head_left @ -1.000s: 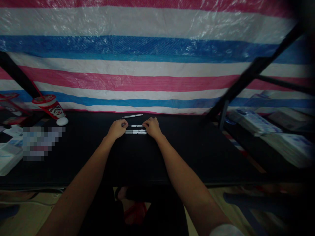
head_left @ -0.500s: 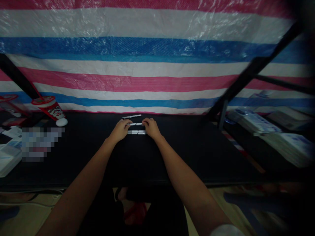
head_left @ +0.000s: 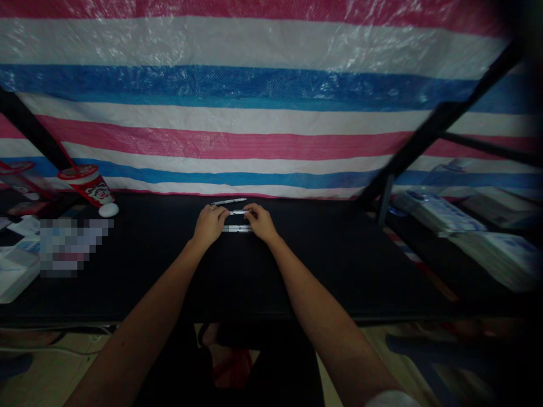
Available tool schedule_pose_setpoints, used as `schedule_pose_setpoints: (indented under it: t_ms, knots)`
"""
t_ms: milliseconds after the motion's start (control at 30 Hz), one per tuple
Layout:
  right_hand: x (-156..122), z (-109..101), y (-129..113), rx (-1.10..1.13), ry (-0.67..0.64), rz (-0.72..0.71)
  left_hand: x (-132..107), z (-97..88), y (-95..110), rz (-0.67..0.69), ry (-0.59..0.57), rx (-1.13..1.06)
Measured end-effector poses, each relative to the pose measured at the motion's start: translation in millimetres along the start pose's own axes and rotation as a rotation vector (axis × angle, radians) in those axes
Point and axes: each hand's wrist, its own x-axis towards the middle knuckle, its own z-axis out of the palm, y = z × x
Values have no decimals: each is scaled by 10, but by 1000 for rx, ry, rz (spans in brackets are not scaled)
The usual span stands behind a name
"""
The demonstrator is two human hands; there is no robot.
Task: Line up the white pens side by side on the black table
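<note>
A slim white-and-dark pen [head_left: 237, 212] lies crosswise between my hands on the black tabletop. My left hand [head_left: 211, 222] has its fingers closed on the pen's left end, and my right hand [head_left: 260, 221] pinches the right end. Just nearer to me, more silvery pens [head_left: 236, 229] rest side by side, their ends partly covered by my hands. Beyond my fingertips another pen [head_left: 229, 201] lies slightly slanted near the back of the table.
At the left stand a red cup with a straw [head_left: 91, 186] and a white rounded object [head_left: 108, 210], beside papers and a blurred-out patch. Black metal bars [head_left: 399, 152] rise on the right, with packaged stacks [head_left: 441, 212] beyond. A striped plastic sheet [head_left: 254, 121] hangs behind the table.
My left hand has shifted slightly right, closer to my right hand, so less of the pen shows between them. My right hand has barely moved.
</note>
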Motion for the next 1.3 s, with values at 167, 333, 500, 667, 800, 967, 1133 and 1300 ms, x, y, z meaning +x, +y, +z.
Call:
schedule_pose_setpoints:
  t_ms: [167, 333, 500, 667, 800, 967, 1133, 1300]
  knots:
    - [3, -9, 5, -95, -9, -4, -15, -55, 56, 20, -24, 25]
    - [5, 19, 62, -11, 13, -10, -16, -33, 53, -12, -29, 63]
    - [12, 13, 112, -61, -7, 32, -33, -64, 84, 2, -49, 46]
    - [18, 25, 119, 37, 31, 3, -36, -74, 90, 20, -54, 92]
    - [2, 17, 71, -6, -2, -22, -28, -34, 68, 6, -52, 97]
    - [0, -13, 47, -34, 15, 32, -3, 15, -7, 5, 7, -16]
    - [21, -9, 110, -8, 34, 101, 14, -1, -98, -2, -24, -67]
    - [34, 13, 134, 117, 25, 130, -8, -43, -88, -17, 9, -112]
